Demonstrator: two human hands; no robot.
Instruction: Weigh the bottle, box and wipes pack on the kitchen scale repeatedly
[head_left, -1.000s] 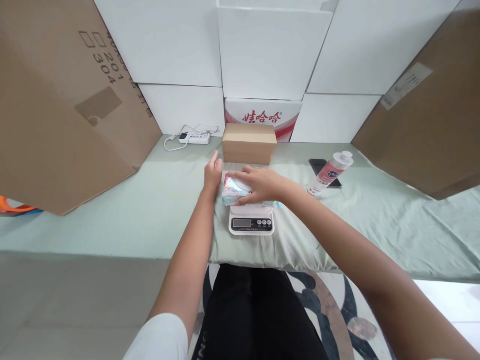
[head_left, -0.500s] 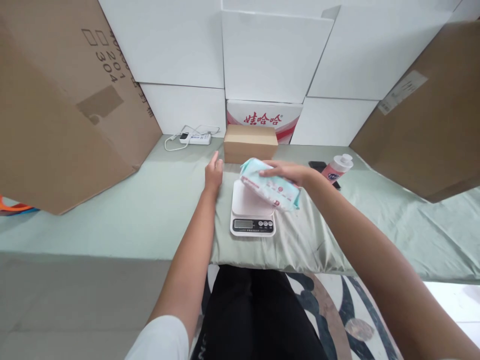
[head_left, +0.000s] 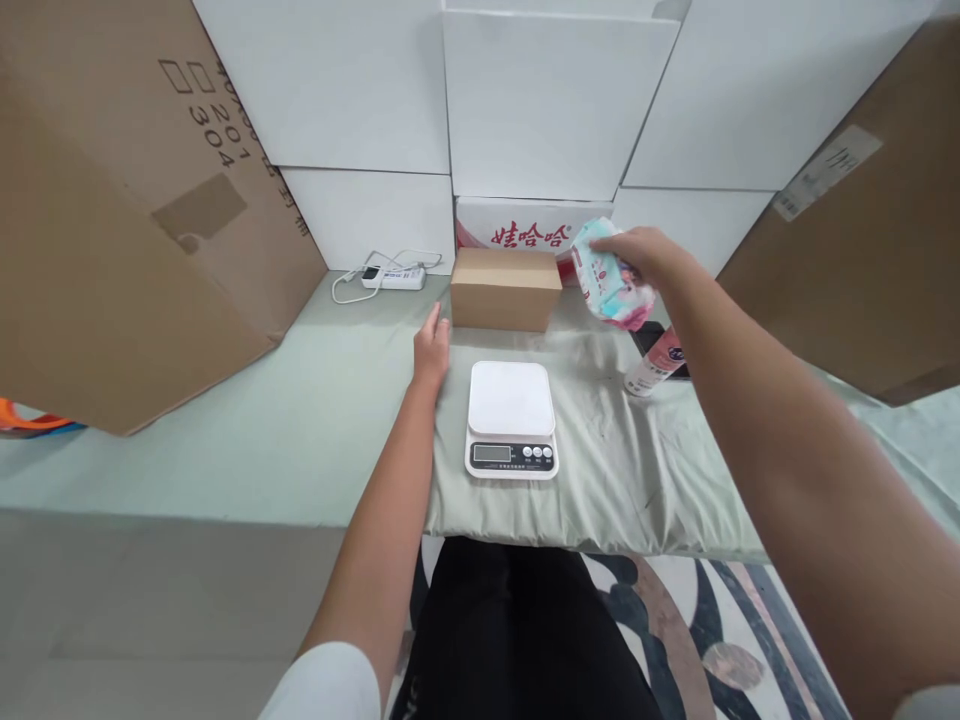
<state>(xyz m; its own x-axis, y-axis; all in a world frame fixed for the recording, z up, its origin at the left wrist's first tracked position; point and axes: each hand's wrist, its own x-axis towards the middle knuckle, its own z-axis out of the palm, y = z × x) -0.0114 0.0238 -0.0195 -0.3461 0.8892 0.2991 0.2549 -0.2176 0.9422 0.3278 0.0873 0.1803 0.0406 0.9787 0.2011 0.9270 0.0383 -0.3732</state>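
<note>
Off the white kitchen scale (head_left: 512, 400) and away goes the soft packet (head_left: 606, 285), which half a second ago hangs over the weighing plate and now is out beyond it, ahead and to the right, with the right hand (head_left: 637, 255) carrying it all the way. What a clear grip on top: fingers over one side, the packet pinched in the hand and tilted, its pink end pointing down. The thumb is harder to read from this angle, so I can't quite say where it presses.

Under that grip and a little nearer the person, the pink-and-white bottle (head_left: 651, 372) stands with its upper part behind the forearm, and a flat black object (head_left: 645, 338), apparently a phone, lies just behind it. Left of the grip sits the small brown box (head_left: 506, 300), with the red-lettered carton (head_left: 525, 222) behind it.

Over to the left hand (head_left: 432, 352), and it has stayed put! It holds nothing, fingers straight and loosely together, resting on the green cloth (head_left: 360, 400) just beside the brown box. Ahead of it and to the left lies the power strip (head_left: 397, 278) with its white cable.
</note>
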